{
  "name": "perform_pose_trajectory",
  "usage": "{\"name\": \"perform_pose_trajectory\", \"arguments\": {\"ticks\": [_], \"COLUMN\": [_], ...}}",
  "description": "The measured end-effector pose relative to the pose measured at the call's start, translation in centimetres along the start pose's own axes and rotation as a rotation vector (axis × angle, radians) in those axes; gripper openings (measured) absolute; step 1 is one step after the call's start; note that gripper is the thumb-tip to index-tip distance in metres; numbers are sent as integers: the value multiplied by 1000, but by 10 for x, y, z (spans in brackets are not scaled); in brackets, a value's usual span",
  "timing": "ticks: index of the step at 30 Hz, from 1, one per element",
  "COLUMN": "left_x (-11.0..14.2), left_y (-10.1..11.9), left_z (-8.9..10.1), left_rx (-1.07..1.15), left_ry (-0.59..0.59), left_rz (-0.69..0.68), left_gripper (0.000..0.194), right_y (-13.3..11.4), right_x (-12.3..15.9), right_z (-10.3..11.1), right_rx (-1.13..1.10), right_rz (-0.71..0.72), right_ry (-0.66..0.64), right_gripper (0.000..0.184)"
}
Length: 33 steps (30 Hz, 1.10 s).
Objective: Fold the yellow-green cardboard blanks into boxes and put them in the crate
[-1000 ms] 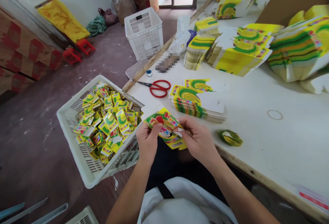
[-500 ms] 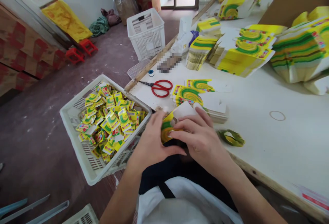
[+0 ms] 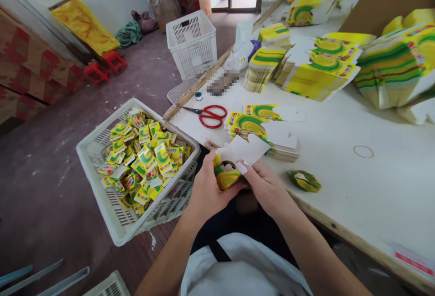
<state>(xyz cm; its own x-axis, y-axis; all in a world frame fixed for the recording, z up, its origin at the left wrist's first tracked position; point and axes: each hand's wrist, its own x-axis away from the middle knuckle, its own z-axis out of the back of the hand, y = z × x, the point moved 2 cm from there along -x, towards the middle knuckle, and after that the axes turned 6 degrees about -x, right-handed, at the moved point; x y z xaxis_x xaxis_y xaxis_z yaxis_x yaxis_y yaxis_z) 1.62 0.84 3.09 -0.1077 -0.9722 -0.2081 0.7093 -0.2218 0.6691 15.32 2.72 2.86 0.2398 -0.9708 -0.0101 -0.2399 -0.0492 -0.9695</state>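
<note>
A pale garment, white shading into grey, is being worn across the front of the body, its cloth being drawn into soft, rounded folds. Toward the left, it is being crossed at a slant by a flat black strap. Dark, navy-to-black clothing is being worn over the lap. Both slender forearms are being left bare, their skin being marked by no visible lettering.
</note>
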Motion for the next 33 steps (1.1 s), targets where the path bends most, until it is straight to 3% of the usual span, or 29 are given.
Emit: {"name": "perform_pose_trajectory", "arguments": {"ticks": [4, 10, 13, 17, 21, 24, 31, 33], "left_x": [3, 2, 0, 0, 3, 4, 1, 0], "left_y": [-1, -1, 0, 1, -1, -2, 0, 0], "left_z": [-2, -8, -8, -8, -12, -17, -13, -10], "left_rx": [-8, 5, 34, 49, 64, 46, -51, -27], "left_ry": [36, 45, 79, 30, -44, -6, 33, -2], "left_rz": [-210, -343, -362, -284, -122, -99, -83, -72], "left_gripper": [73, 68, 64, 53, 72, 80, 60, 56], "right_y": [5, 16, 19, 11, -2, -3, 13, 13], "right_x": [-2, 0, -1, -1, 4, 7, 6, 6], "right_z": [-2, 3, 6, 5, 4, 4, 12, 13], "right_rx": [-286, -297, -228, -89, 222, 365, 439, 497], "right_rz": [-191, -188, -159, -29, 219, 329, 309, 316], "right_ry": [-118, -130, -60, -85, -150, -133, 63, 47], "right_gripper": [43, 58, 62, 66, 48, 49, 53, 56]}}
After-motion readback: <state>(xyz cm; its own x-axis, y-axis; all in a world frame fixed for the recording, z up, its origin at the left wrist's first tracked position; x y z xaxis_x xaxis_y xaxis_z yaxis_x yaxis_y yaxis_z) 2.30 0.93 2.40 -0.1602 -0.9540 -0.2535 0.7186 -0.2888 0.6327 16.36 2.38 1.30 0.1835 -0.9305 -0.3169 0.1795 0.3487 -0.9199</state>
